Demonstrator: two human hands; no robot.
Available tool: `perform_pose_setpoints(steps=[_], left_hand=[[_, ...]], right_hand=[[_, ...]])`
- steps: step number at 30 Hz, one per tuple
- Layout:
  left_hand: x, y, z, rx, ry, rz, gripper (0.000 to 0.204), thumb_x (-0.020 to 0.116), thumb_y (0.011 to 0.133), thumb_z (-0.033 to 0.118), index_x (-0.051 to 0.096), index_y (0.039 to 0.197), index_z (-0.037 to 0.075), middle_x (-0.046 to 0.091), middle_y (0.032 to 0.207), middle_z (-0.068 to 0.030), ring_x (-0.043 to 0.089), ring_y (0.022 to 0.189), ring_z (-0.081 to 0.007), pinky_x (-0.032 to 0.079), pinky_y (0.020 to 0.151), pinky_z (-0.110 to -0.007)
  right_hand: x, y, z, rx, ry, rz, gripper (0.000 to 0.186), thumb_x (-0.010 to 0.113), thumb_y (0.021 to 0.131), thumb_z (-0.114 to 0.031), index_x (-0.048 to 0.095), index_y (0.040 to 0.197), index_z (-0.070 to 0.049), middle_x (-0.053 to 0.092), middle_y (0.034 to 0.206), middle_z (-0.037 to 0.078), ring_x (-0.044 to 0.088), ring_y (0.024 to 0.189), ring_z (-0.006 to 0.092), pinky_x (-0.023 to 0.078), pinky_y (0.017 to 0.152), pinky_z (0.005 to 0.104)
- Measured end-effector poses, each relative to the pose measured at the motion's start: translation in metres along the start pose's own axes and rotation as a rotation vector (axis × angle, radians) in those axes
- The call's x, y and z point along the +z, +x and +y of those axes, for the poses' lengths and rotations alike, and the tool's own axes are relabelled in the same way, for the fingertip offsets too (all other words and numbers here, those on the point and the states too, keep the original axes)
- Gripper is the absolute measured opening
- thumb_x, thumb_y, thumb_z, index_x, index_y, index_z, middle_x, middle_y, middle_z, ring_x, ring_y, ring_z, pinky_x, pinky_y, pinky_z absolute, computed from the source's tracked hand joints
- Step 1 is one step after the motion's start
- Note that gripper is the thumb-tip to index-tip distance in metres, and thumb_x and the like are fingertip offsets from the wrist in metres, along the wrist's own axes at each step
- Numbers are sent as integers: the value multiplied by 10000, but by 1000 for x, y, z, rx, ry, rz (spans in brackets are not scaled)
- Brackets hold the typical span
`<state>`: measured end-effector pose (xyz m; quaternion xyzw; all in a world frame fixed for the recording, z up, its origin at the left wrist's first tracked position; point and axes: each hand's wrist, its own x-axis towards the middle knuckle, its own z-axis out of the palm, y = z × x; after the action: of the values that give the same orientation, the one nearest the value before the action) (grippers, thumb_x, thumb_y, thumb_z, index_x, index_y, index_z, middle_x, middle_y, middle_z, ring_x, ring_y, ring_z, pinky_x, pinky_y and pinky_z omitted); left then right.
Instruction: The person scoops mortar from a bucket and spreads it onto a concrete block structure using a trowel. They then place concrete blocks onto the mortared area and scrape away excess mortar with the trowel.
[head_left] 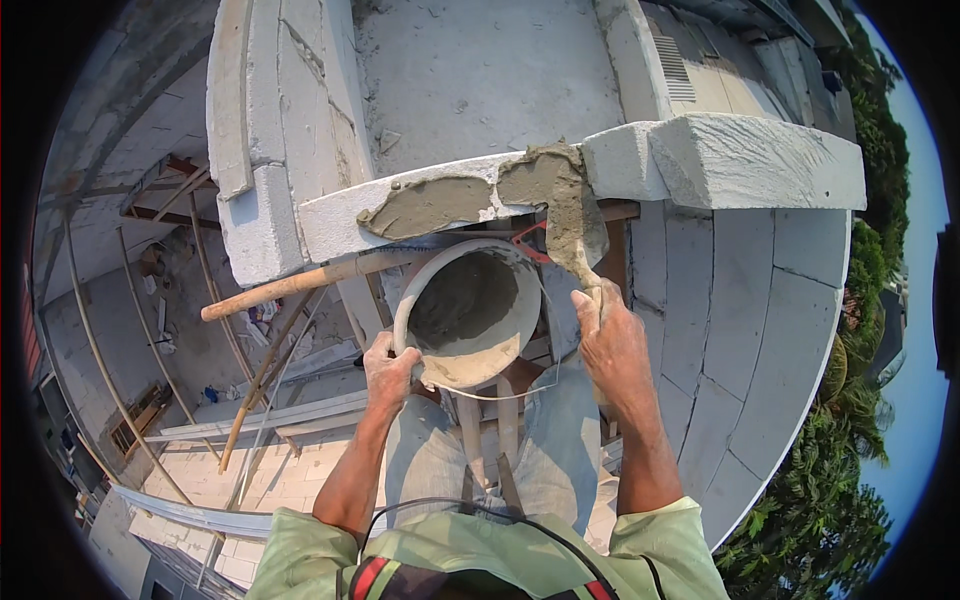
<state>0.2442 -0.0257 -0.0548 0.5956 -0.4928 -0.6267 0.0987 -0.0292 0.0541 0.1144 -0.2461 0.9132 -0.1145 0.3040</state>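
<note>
My left hand [392, 368] grips the rim of a round bucket [522, 315] holding grey mortar [460, 300], with a wire handle hanging around it. My right hand [608, 335] is closed on the handle of a mortar-coated trowel [578, 240], whose blade is held against the white block [330, 225] above the bucket. Two rough patches of wet mortar [425, 205] lie on that block's face. A red and black object [530, 240], too hidden to make out, sits behind the bucket.
A wooden pole [265, 293] runs below the block. More white blocks [755, 160] and a grey panelled wall [740, 350] are at right, with trees [855, 440] beyond. Scaffold poles [150, 350] stand over a lower level at left. My legs straddle wooden rungs [475, 430] high up.
</note>
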Motion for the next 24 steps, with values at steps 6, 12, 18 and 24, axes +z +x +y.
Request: perform_pose_setpoints(steps=[6,12,18,24], left_hand=[[-4,0,4,-4,42,-18,189,687,711,95,605,792,-55,554,754,-48,489,650,-120,427,588,-301],[-8,1,11,-2,111,-18,221,690,703,124,603,778,-64,579,799,-84,516,675,-156,442,633,-318],[-10,3,15,-2,119,-20,229,682,698,132,590,762,-68,553,771,-96,519,678,-173,434,628,-336],[-11,6,9,3,139,-18,229,678,695,136,576,745,-64,531,751,-106,510,678,-177,427,628,-341]], right_hand=[[-2,-28,3,111,192,-140,363,526,1029,-288,543,1185,40,665,828,266,662,810,476,501,691,511],[-23,6,-22,110,319,-143,431,540,1028,-366,564,1190,32,599,716,142,611,601,254,491,605,396],[-3,23,-17,-69,230,-153,407,540,1026,-348,564,1168,33,643,769,176,631,641,308,493,644,428],[33,-6,-30,-84,250,-251,366,558,1010,-280,530,1199,32,669,858,262,662,845,457,495,737,511]])
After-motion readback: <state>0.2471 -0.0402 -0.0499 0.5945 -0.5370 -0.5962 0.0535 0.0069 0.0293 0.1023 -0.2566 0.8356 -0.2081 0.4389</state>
